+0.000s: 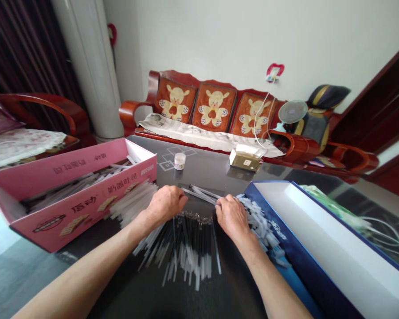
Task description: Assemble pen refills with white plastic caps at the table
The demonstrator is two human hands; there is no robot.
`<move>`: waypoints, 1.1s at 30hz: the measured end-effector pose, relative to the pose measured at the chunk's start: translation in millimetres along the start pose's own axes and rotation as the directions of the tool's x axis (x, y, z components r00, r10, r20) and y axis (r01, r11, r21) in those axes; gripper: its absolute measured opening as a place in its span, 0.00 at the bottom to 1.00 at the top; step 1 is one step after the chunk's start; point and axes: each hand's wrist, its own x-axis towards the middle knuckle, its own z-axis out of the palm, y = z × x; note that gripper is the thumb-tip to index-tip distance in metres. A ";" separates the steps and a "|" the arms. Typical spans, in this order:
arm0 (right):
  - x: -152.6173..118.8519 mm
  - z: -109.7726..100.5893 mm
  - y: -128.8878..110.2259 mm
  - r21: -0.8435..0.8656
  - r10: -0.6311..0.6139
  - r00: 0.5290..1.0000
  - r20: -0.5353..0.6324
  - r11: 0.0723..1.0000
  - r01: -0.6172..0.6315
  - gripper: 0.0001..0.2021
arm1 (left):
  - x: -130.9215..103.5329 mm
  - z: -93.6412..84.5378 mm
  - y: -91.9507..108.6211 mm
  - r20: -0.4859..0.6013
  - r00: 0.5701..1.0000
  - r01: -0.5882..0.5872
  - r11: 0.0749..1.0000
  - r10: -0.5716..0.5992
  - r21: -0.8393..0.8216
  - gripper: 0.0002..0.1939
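Observation:
My left hand (168,204) is curled closed above the table, its fingertips turned away from view; what it holds, if anything, is hidden. My right hand (232,216) has its fingers bent together at the near end of a few thin translucent sticks (202,193), which stretch toward the left hand. Below and between both hands spreads a fan of slim dark sticks with whitish translucent ends (196,248). Beside my left wrist lies a heap of translucent tubes (133,201). Small pale plastic pieces (262,226) are piled along my right hand and forearm.
A pink open box (96,199) holding more sticks stands left on the dark table (219,292). To the right is a blue box with a white inside (319,230). A small cup (179,161) and a tissue box (246,160) sit farther back, before a wooden sofa (136,113).

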 end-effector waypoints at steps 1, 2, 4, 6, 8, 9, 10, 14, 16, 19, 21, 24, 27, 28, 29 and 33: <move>-0.2 -2.5 -3.2 0.086 -0.008 1.000 -0.024 0.996 0.010 0.08 | 1.0 0.1 0.0 -0.014 1.000 0.026 0.996 -0.027 -0.086 0.16; -0.4 -5.2 -7.3 0.193 -0.012 0.999 -0.036 0.981 0.019 0.08 | 2.0 0.7 0.1 -0.024 0.998 0.051 0.979 -0.057 -0.198 0.16; -1.5 -10.9 -17.8 0.423 0.001 1.000 -0.008 0.906 0.002 0.08 | 3.7 3.0 1.0 -0.025 0.994 0.084 0.874 -0.109 -0.480 0.18; -4.0 -16.4 -30.5 0.617 0.015 0.996 0.086 0.784 -0.065 0.09 | 4.2 5.7 3.9 -0.019 0.989 0.085 0.667 -0.147 -0.740 0.23; -7.9 -21.0 -43.2 0.761 -0.012 0.983 0.186 0.634 -0.136 0.09 | 3.4 6.5 9.0 -0.011 0.987 0.057 0.413 -0.160 -0.909 0.25; -10.0 -22.8 -48.6 0.820 -0.049 0.974 0.220 0.550 -0.157 0.09 | 2.4 5.9 12.2 -0.003 0.988 0.043 0.286 -0.156 -0.957 0.25; -11.8 -24.1 -52.8 0.869 -0.101 0.965 0.243 0.465 -0.171 0.09 | 1.2 4.5 15.4 0.011 0.989 0.036 0.168 -0.145 -0.985 0.25; -12.6 -21.9 -51.8 0.942 -0.247 0.928 0.279 0.258 -0.215 0.11 | -4.5 -1.8 24.2 0.014 0.999 0.015 0.035 -0.031 -0.999 0.24; -9.0 -15.2 -42.1 0.952 -0.121 0.956 0.267 0.187 -0.242 0.11 | -7.1 -2.0 24.3 -0.084 0.996 -0.089 0.293 0.027 -0.952 0.21; -4.2 -0.2 -27.7 0.977 0.164 0.964 0.207 0.023 -0.213 0.14 | -11.0 3.0 21.9 -0.278 0.950 -0.275 0.806 0.143 -0.525 0.17; -4.0 9.7 -24.1 0.984 0.244 0.953 0.178 -0.024 -0.178 0.16 | -13.6 8.3 20.9 -0.306 0.919 -0.303 0.941 0.247 -0.150 0.16; -7.6 20.0 -27.8 0.982 0.207 0.963 0.171 0.047 -0.185 0.17 | -16.5 15.5 21.4 -0.230 0.907 -0.324 0.934 0.352 0.151 0.16; -10.6 22.9 -33.4 0.972 0.157 0.972 0.174 0.129 -0.195 0.18 | -17.4 19.8 21.7 -0.198 0.891 -0.357 0.899 0.409 0.252 0.15; -10.7 22.6 -34.3 0.971 0.160 0.971 0.179 0.129 -0.201 0.18 | -17.4 20.8 21.4 -0.197 0.884 -0.367 0.891 0.424 0.268 0.14; -10.4 22.0 -34.5 0.971 0.170 0.967 0.189 0.113 -0.209 0.18 | -17.3 21.8 20.9 -0.199 0.878 -0.375 0.884 0.436 0.280 0.14; -7.0 19.7 -33.3 0.970 0.197 0.951 0.239 0.001 -0.244 0.17 | -16.7 26.5 18.6 -0.225 0.857 -0.391 0.870 0.464 0.301 0.12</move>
